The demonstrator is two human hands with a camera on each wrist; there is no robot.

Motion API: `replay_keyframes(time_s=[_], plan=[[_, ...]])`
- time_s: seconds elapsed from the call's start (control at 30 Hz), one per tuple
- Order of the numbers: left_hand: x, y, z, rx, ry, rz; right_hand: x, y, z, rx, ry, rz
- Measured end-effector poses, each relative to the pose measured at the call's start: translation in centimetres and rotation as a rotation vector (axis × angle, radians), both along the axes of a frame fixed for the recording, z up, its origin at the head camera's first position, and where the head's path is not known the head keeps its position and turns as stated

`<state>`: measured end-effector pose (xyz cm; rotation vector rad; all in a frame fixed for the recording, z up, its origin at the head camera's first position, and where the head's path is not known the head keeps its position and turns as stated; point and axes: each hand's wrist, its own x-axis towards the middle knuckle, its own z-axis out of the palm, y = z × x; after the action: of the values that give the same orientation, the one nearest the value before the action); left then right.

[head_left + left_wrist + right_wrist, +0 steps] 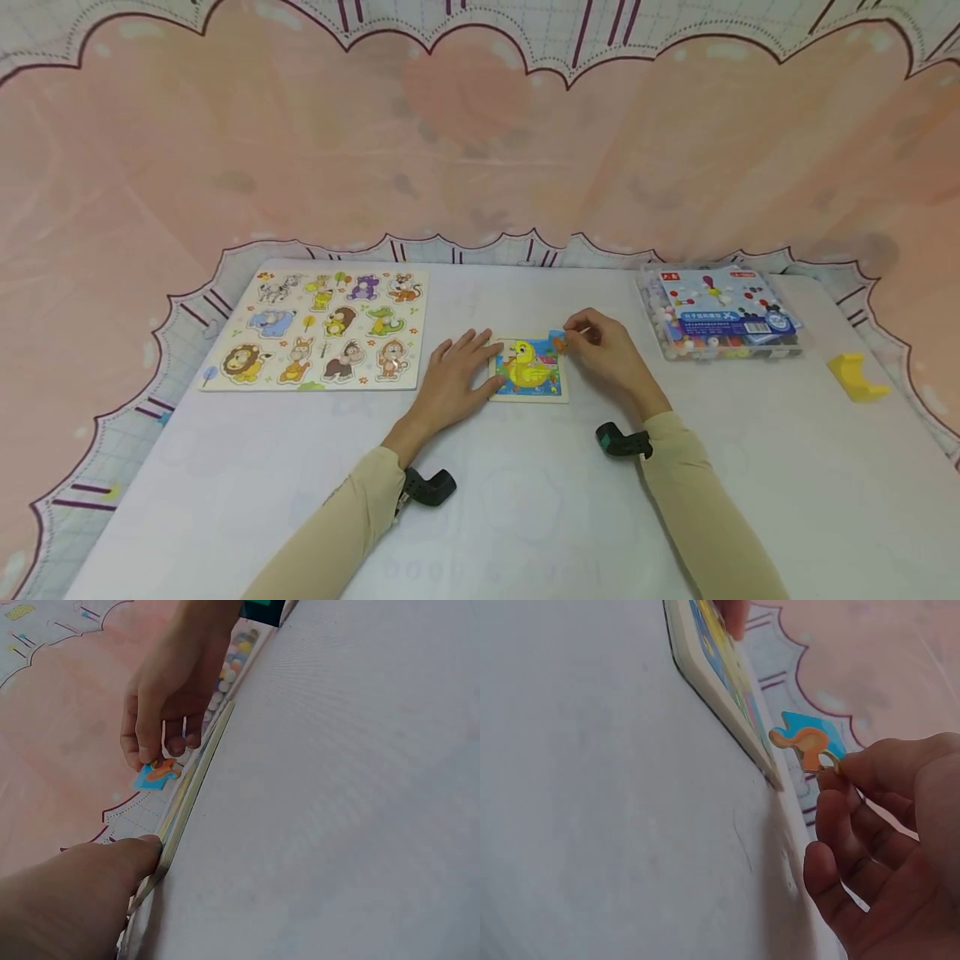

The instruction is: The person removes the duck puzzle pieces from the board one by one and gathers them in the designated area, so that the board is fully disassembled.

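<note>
A small square jigsaw puzzle (528, 371) with a yellow duck lies in its wooden frame at the middle of the table. My left hand (457, 375) is spread with fingers straight, its thumb and fingertips touching the puzzle's left side. In the left wrist view, the left thumb (142, 855) rests at the frame's edge. Between thumb and finger, my right hand (606, 350) pinches a blue and orange puzzle piece (810, 739). That piece is held above the table, by the puzzle's upper right corner. In the right wrist view, the other right fingers (840, 832) are loosely curled.
On the left lies a large animal puzzle board (315, 329). A clear plastic case (720, 312) of coloured balls, with a printed sheet on top, stands at the back right. To its right is a yellow curved block (857, 379). A patterned curtain (480, 150) hangs behind the table.
</note>
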<state>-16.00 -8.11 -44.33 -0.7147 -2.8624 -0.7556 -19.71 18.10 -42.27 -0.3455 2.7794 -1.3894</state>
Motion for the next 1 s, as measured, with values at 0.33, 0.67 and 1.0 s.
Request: replay_keyframes(time_s=[0.33,0.67,1.0], plan=[[0.1,-0.1,0.1,0.032,-0.011,-0.005,-0.3,2.0,-0.5,-0.010,0.071,0.002],[0.3,-0.1,0.1,0.046,-0.039,0.015,-0.3,2.7,-0.2,0.045,-0.004,-0.030],[0.4,-0.1,0.1,0.036,-0.040,0.020,-0.4,2.5,-0.3,0.122,-0.045,-0.047]])
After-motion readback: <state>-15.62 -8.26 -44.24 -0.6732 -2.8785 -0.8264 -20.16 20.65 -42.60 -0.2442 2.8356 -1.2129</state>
